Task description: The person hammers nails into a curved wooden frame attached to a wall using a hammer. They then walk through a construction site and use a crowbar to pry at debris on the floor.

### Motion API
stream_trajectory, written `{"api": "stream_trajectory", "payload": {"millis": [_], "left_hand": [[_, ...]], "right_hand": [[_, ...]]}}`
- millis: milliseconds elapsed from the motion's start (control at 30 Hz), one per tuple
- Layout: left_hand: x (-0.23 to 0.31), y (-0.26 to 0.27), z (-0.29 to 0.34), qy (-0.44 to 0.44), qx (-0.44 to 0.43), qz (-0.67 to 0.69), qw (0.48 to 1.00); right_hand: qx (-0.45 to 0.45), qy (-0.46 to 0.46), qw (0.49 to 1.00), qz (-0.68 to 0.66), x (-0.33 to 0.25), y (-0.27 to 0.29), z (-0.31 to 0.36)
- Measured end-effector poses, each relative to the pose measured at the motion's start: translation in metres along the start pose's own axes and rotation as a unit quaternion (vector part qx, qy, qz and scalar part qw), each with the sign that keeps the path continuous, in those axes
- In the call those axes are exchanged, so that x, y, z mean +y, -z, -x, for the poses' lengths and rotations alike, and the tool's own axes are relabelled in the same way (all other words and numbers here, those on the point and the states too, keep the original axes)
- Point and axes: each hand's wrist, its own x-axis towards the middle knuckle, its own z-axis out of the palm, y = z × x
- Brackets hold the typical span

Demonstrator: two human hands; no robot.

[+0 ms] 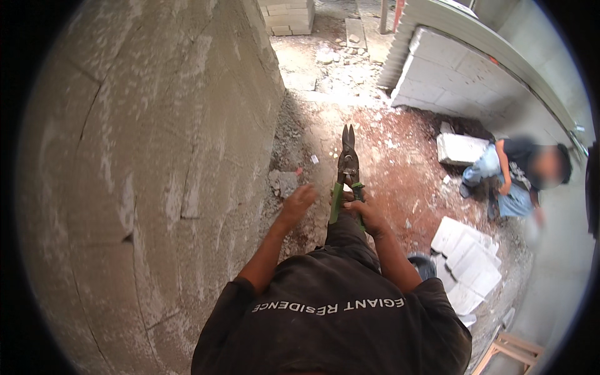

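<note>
Head view is showing a person in a dark shirt [331, 337] who is holding a pair of green-handled snips [347, 169] out in front of the body, above the dirt floor [400, 187]. The right grip [369, 212] is closing around the handles, and the dark blades are pointing away from the person, their tips standing slightly apart. The left grip [301, 200] is hovering just to the left of the snips without touching them; its fingers are looking half curled but are blurring, so I cannot tell whether they are holding anything small. Beyond that side, a grey chunk [285, 182] is lying on the ground near the foot of a rough plastered wall [156, 156], which is filling the left of the view. Over on the right, a co-worker [520, 151] is sitting or crouching low, well apart from the snips, with a large pale block [461, 149] lying close by and a block wall [462, 75] rising behind it. Nearer, flat white blocks [472, 262] are lying in an overlapping group, a dark bucket [425, 265] is showing beside the right arm, and a wooden frame [515, 351] is standing at the lower right.
</note>
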Motion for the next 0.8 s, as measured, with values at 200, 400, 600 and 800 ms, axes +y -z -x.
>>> {"api": "stream_trajectory", "payload": {"millis": [200,400,600,800], "left_hand": [[0.078,0.002,-0.165,0.045,0.006,0.102,0.994],[0.117,0.003,-0.263,0.004,0.174,-0.046,0.984],[0.144,0.025,-0.366,0.176,0.017,0.195,0.965],[0.128,0.066,-0.493,0.177,-0.034,0.239,0.954]], "right_hand": [[-0.099,-0.029,0.993,0.064,-0.119,0.005,-0.135],[-0.036,-0.003,0.98,0.198,-0.185,0.022,-0.224],[-0.027,0.019,0.978,0.208,-0.202,0.028,-0.307],[0.011,-0.004,0.952,0.305,-0.219,0.05,-0.419]]}}
